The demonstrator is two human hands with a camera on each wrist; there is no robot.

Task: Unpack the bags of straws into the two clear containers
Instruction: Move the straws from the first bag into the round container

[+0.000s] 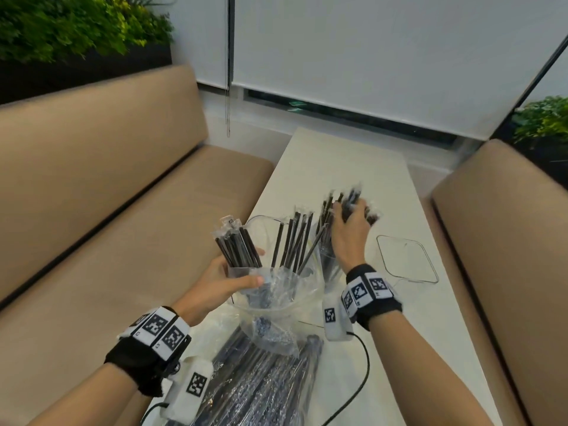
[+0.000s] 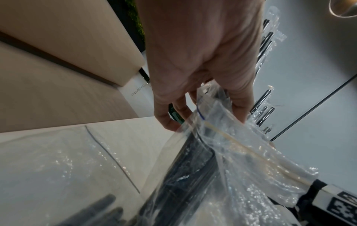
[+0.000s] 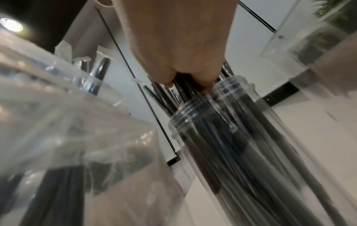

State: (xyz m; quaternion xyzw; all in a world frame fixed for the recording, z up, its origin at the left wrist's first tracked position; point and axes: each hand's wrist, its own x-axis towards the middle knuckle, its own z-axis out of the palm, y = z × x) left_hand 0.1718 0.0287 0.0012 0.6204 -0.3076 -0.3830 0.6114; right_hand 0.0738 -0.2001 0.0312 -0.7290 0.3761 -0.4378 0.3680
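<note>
My left hand (image 1: 256, 265) grips an open clear bag (image 1: 276, 290) of black wrapped straws (image 1: 238, 247) and holds it upright at the table's near left. In the left wrist view its fingers (image 2: 168, 122) pinch the bag (image 2: 231, 145) at its mouth. Further right, my right hand (image 1: 350, 222) grips a bundle of black straws (image 1: 347, 201) at their tops. Their lower ends stand in a tall clear jar (image 1: 327, 262), whose threaded neck (image 3: 193, 120) is blurred in the right wrist view. A wider clear container (image 1: 261, 222) between the hands holds several straws (image 1: 295, 238).
A clear square lid (image 1: 405, 259) lies on the white table (image 1: 338, 167) right of the jar. More bags of straws (image 1: 261, 379) lie at the near edge beside a black cable (image 1: 362, 373). Tan benches flank the table on the left (image 1: 92, 210) and right (image 1: 507, 241).
</note>
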